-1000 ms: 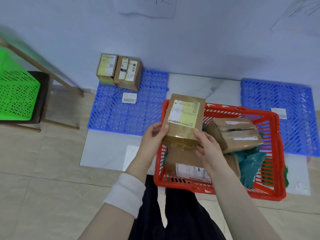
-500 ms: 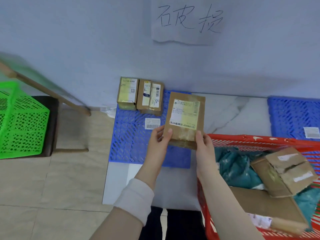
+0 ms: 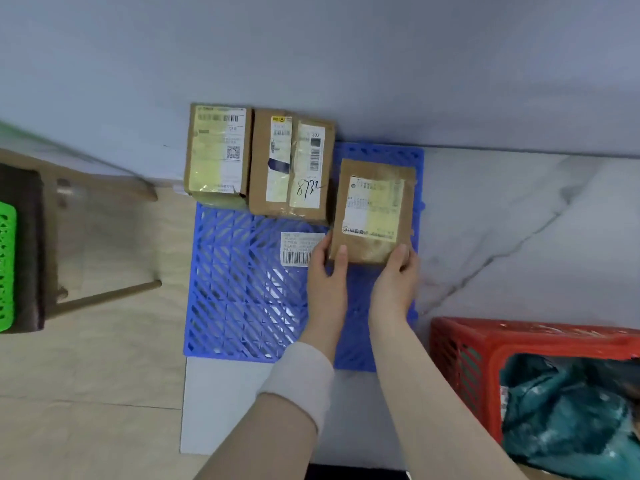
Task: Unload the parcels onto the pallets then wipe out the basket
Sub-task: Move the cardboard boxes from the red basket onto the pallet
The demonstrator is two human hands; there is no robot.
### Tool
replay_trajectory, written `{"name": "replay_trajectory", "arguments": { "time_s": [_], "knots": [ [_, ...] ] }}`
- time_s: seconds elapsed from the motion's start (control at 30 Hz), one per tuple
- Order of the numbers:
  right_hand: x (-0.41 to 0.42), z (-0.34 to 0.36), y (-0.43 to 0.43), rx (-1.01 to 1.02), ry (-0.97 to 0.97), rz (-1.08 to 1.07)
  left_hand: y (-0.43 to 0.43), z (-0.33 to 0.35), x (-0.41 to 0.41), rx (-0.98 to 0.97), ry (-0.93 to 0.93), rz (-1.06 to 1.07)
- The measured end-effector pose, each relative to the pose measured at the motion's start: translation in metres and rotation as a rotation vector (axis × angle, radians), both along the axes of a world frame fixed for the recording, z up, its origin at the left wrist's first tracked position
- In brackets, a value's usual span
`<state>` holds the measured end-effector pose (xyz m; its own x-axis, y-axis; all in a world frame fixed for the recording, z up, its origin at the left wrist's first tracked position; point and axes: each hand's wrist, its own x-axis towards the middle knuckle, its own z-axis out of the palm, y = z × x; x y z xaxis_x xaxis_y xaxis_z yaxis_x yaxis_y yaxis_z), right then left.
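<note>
I hold a brown cardboard parcel [image 3: 373,211] with a yellow-white label over the far right part of the blue grid pallet [image 3: 242,289]. My left hand [image 3: 327,271] grips its lower left corner and my right hand [image 3: 394,282] its lower right corner. Two taped brown parcels stand against the wall at the pallet's back: one on the left [image 3: 217,152], one [image 3: 292,164] marked 8732. The red basket [image 3: 485,344] is at the lower right, with a teal bag [image 3: 568,407] inside; the rest of its contents are out of frame.
A loose barcode label [image 3: 298,249] lies on the pallet by my left hand. A dark wooden-legged stool [image 3: 31,244] with a green basket [image 3: 7,265] on it stands at the left. The wall runs along the back, with a marble floor slab [image 3: 519,230] to the right.
Both hands carried the parcel from above the red basket leftward and forward over the blue pallet, next to the two standing parcels. My view followed, pushing the basket to the lower right.
</note>
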<state>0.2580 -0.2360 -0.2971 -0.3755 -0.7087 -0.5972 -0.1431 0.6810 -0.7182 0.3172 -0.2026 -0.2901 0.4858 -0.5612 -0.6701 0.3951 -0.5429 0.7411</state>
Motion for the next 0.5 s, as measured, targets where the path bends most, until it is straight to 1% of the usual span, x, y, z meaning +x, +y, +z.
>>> {"name": "replay_trajectory", "arguments": {
  "time_s": [0.07, 0.13, 0.3, 0.43, 0.5],
  "knots": [
    [0.005, -0.013, -0.005, -0.015, 0.033, -0.013, -0.007, -0.013, 0.003, 0.010, -0.018, 0.015],
    [0.012, -0.020, -0.014, -0.037, 0.052, -0.028, -0.015, -0.022, 0.007, 0.019, -0.019, 0.090],
    [0.025, -0.027, -0.044, -0.069, 0.016, -0.093, -0.045, -0.027, 0.010, 0.118, 0.096, 0.294],
    [0.026, -0.030, -0.068, -0.067, -0.020, -0.053, -0.065, -0.023, 0.012, 0.157, 0.144, 0.309],
    [0.027, -0.031, -0.076, -0.058, -0.037, -0.051, -0.069, -0.023, 0.014, 0.130, 0.176, 0.305]
  ]
}}
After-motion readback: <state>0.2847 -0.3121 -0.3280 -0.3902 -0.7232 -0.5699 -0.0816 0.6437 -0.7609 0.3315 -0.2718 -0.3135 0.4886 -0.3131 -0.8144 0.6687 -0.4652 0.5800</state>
